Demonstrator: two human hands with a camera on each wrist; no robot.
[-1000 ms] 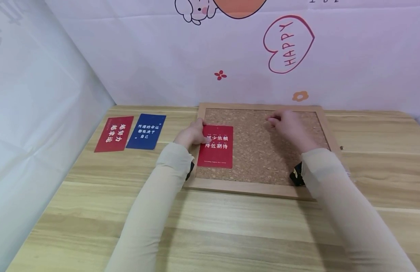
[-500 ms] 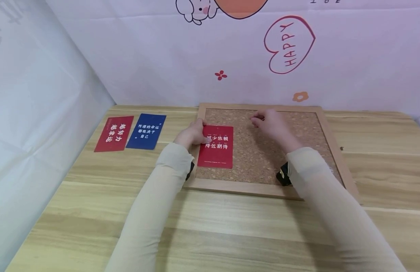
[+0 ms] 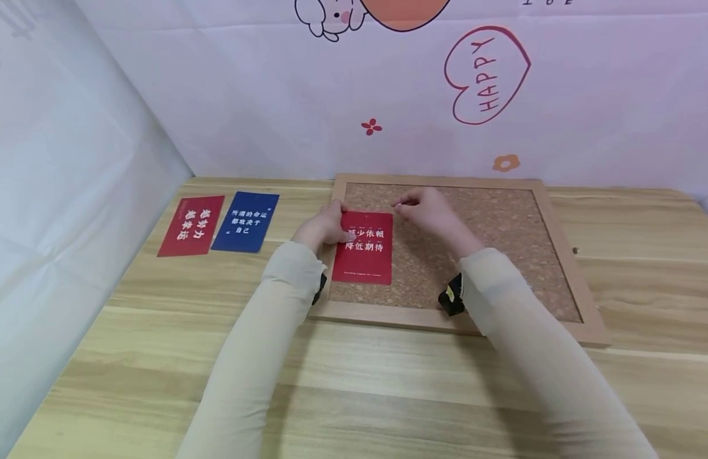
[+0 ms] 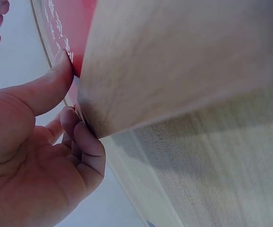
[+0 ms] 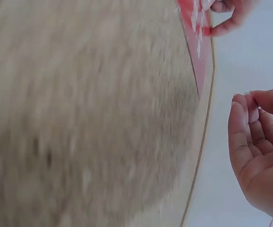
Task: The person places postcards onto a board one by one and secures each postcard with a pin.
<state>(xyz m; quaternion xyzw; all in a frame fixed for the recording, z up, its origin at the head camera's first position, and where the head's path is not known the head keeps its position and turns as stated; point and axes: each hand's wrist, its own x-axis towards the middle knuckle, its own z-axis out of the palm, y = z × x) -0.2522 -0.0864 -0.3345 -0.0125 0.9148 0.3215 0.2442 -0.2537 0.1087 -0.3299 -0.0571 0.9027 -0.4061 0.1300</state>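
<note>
A red card [image 3: 362,258] with white characters lies on the left part of a wood-framed cork board [image 3: 485,268]. My left hand [image 3: 324,226] is at the card's left edge. In the left wrist view, the thumb of this left hand [image 4: 46,137] presses on the card, and its fingers curl at the board's frame [image 4: 141,85], gripping the two together. Over the cork, just off the card's top right corner, my right hand [image 3: 425,207] pinches a tiny shiny thing, perhaps a pushpin. Thumb and forefinger of the right hand [image 5: 264,142] meet in the right wrist view, mostly hiding it.
Left of the board, a blue card [image 3: 246,222] and another red card [image 3: 192,226] lie on the wooden table [image 3: 359,382]. A small brass-coloured object [image 3: 575,250] sits just right of the frame. Behind the board stands a white printed backdrop [image 3: 262,95].
My right hand has moved left across the cork, from the board's upper right part to beside the red card's top right corner. The left hand and the cards have stayed put.
</note>
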